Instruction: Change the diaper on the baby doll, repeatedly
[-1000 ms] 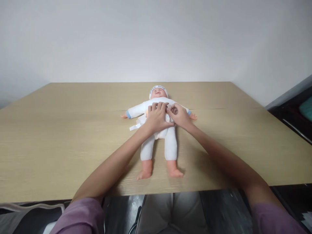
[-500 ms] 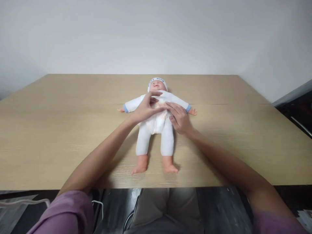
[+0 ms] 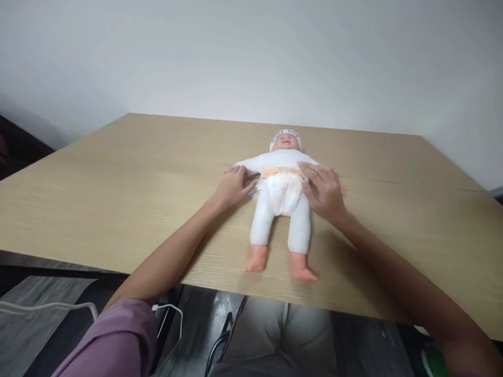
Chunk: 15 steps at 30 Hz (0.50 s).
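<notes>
A baby doll (image 3: 281, 196) in a white suit and white cap lies on its back on the wooden table (image 3: 118, 199), head away from me, bare feet toward the front edge. A white diaper (image 3: 282, 184) with an orange printed band shows at its waist. My left hand (image 3: 232, 185) sits at the doll's left side with bent fingers pressed together on the diaper's edge, beside the doll's arm. My right hand (image 3: 324, 191) lies on the other side of the waist, fingers stretched out flat against the diaper and hip.
The table's front edge runs just below the doll's feet, with my grey-trousered lap (image 3: 283, 335) under it. A white cable (image 3: 47, 306) trails on the floor at lower left. A plain wall stands behind the table. A seam crosses the tabletop behind the doll.
Both hands left the doll's chest and moved down to the two sides of its waist. The diaper now shows uncovered. My view swung left, so the doll sits further right.
</notes>
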Motion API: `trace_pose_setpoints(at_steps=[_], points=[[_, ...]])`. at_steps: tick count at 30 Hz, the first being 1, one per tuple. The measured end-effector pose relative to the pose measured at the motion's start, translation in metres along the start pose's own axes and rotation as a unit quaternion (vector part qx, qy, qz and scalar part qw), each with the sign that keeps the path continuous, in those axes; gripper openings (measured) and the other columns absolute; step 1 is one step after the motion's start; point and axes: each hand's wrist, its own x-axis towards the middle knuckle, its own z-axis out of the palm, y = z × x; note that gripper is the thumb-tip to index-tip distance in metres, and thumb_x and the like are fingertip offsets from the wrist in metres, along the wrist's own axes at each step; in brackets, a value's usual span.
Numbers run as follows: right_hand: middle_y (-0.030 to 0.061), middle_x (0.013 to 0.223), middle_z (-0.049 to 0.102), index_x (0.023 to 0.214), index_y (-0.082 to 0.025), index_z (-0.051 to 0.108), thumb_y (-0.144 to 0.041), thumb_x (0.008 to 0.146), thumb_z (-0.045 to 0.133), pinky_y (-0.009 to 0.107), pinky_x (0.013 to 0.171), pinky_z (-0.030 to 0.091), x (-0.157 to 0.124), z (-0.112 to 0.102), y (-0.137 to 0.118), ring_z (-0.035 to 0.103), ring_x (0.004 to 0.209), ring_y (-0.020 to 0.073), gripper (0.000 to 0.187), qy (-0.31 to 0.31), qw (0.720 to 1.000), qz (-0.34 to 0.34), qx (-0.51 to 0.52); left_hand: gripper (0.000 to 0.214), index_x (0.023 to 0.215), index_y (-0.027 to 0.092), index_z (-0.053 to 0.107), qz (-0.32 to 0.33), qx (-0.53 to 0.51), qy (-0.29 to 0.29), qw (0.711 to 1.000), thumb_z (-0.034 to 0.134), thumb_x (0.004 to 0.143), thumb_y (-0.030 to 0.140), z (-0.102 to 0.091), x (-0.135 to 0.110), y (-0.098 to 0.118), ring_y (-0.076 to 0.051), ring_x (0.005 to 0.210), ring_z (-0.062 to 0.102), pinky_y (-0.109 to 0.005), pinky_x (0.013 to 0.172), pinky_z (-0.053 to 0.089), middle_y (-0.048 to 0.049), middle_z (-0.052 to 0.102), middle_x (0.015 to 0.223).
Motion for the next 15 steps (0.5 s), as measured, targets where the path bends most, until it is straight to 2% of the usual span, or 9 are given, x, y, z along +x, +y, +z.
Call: trace_pose_setpoints(at_steps=[2, 4, 6, 9, 11, 13, 15], points=[[0.0121, 0.134, 0.079, 0.141, -0.029, 0.077, -0.045, 0.116, 0.047, 0.057, 0.113, 0.048, 0.017, -0.002, -0.017, 0.069, 0.124, 0.0373, 0.042, -0.015, 0.999, -0.028, 0.002, 0.032, 0.094, 0.024, 0.058, -0.014, 0.032, -0.008, 0.999, 0.073, 0.094, 0.053, -0.001, -0.003, 0.001, -0.040, 0.114, 0.061, -0.056, 0.113, 0.044, -0.0148, 0.069, 0.104], [0.0121, 0.118, 0.079, 0.127, -0.027, 0.080, -0.044, 0.116, 0.049, 0.053, 0.104, 0.051, 0.036, 0.001, -0.036, 0.070, 0.111, 0.0349, 0.037, -0.051, 0.997, -0.055, 0.006, 0.036, 0.086, 0.024, 0.055, -0.030, 0.040, -0.014, 0.999, 0.076, 0.091, 0.054, 0.000, -0.006, 0.000, -0.042, 0.112, 0.062, -0.056, 0.110, 0.045, -0.0148, 0.068, 0.097], [0.0116, 0.110, 0.077, 0.122, -0.024, 0.079, -0.043, 0.115, 0.053, 0.049, 0.098, 0.052, 0.054, 0.007, -0.051, 0.069, 0.103, 0.0330, 0.033, -0.090, 0.994, -0.054, -0.003, 0.041, 0.080, 0.025, 0.053, -0.059, 0.018, -0.043, 0.997, 0.079, 0.088, 0.056, 0.000, -0.007, -0.003, -0.041, 0.106, 0.064, -0.052, 0.104, 0.046, -0.0128, 0.066, 0.088], [0.0103, 0.108, 0.076, 0.118, -0.022, 0.079, -0.041, 0.108, 0.064, 0.044, 0.088, 0.051, 0.073, 0.017, -0.062, 0.068, 0.098, 0.0306, 0.026, -0.150, 0.988, 0.004, -0.019, 0.044, 0.070, 0.025, 0.053, -0.104, -0.023, -0.130, 0.986, 0.080, 0.085, 0.056, -0.008, -0.001, -0.010, -0.033, 0.086, 0.063, -0.043, 0.088, 0.047, -0.0075, 0.060, 0.073], [0.0087, 0.110, 0.078, 0.115, -0.023, 0.079, -0.040, 0.103, 0.070, 0.040, 0.084, 0.049, 0.080, 0.021, -0.064, 0.070, 0.099, 0.0292, 0.023, -0.185, 0.981, 0.053, -0.010, 0.044, 0.065, 0.024, 0.056, -0.111, -0.039, -0.184, 0.976, 0.079, 0.084, 0.055, -0.019, 0.004, -0.016, -0.027, 0.075, 0.058, -0.038, 0.077, 0.043, -0.0050, 0.058, 0.069], [0.0072, 0.113, 0.080, 0.114, -0.024, 0.079, -0.040, 0.099, 0.074, 0.039, 0.083, 0.048, 0.084, 0.022, -0.063, 0.070, 0.102, 0.0285, 0.022, -0.205, 0.975, 0.083, 0.007, 0.045, 0.065, 0.023, 0.058, -0.107, -0.068, -0.208, 0.970, 0.076, 0.087, 0.058, -0.031, 0.009, -0.021, -0.022, 0.071, 0.054, -0.035, 0.072, 0.039, -0.0032, 0.057, 0.070], [0.0072, 0.115, 0.080, 0.114, -0.024, 0.079, -0.040, 0.097, 0.076, 0.039, 0.085, 0.048, 0.085, 0.022, -0.062, 0.071, 0.105, 0.0290, 0.023, -0.210, 0.973, 0.092, 0.013, 0.046, 0.070, 0.022, 0.059, -0.100, -0.139, -0.196, 0.966, 0.072, 0.090, 0.061, -0.041, 0.013, -0.023, -0.020, 0.072, 0.050, -0.033, 0.070, 0.036, -0.0020, 0.054, 0.073]])
